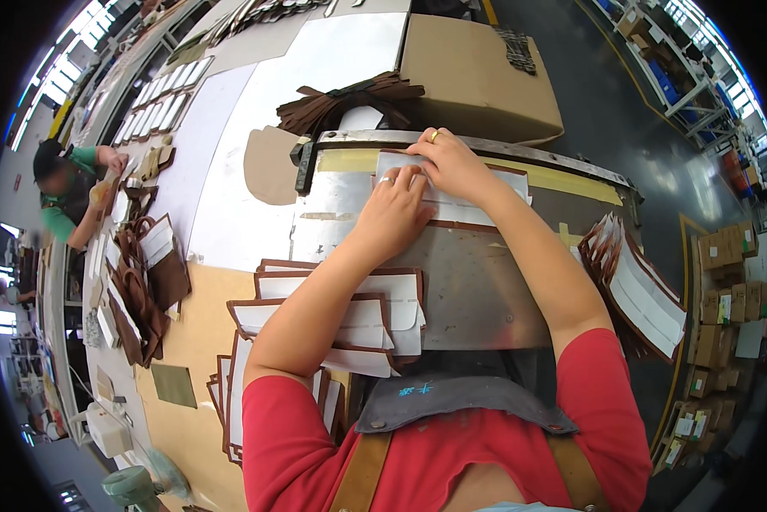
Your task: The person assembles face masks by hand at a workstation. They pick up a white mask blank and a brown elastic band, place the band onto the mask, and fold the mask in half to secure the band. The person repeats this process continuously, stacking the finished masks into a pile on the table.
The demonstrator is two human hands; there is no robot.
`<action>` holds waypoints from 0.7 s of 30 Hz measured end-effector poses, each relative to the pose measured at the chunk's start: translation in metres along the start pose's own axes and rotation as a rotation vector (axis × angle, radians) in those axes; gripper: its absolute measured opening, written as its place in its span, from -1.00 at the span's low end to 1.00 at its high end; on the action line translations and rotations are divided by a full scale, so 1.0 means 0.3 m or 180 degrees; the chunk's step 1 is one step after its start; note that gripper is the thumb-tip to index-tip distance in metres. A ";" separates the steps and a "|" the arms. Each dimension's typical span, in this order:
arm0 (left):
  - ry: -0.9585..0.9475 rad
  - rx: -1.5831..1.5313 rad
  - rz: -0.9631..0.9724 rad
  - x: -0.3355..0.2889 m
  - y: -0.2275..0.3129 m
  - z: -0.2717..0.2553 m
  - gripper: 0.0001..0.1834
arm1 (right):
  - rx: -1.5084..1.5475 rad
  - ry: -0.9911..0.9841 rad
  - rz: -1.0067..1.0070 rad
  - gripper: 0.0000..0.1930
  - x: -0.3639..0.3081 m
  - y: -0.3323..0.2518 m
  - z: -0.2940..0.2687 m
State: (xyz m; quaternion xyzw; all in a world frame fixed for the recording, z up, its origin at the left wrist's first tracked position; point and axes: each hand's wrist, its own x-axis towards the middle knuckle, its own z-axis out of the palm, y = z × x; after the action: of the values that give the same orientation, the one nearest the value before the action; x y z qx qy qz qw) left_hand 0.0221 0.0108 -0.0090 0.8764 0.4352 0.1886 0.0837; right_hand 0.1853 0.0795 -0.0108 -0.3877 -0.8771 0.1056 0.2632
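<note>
A white panel with brown edging (464,213) lies on the metal work plate (477,294), just below a long metal bar (554,158). My left hand (395,212) rests on the panel's left part, its fingers bent and held close together against it. Beside it, my right hand (453,162) bends its fingers over the panel's upper edge near the bar. Its fingertips are partly hidden. Fanned white panels with brown edges (379,320) lie under and beside my left forearm. Another bundle of such panels (644,294) sits to the right of my right arm.
Behind the bar stand a cardboard box (477,77) and a bundle of brown strips (341,102). A co-worker in green sleeves (63,200) handles pieces at the far left. Brown pieces (149,290) lie on the left table. Shelves with boxes (725,316) line the right side.
</note>
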 end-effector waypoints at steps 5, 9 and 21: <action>0.0232 -0.0100 -0.0175 -0.001 -0.025 0.007 -0.40 | -0.0555 -0.0026 -0.0127 -0.72 -0.021 -0.034 0.003; 0.0382 0.0055 -0.0187 0.012 -0.038 0.018 -0.30 | -0.1028 0.0084 -0.0310 -0.70 -0.047 -0.048 0.021; 0.0559 0.0258 -0.0507 0.018 -0.060 0.028 -0.34 | -0.1063 0.0005 -0.0343 -0.65 -0.047 -0.065 -0.006</action>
State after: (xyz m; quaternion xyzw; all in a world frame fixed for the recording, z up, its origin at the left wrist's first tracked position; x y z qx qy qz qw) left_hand 0.0154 0.0260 -0.0208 0.8218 0.5164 0.2395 0.0245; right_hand 0.1820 0.0559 -0.0072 -0.3786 -0.9017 -0.0561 0.2011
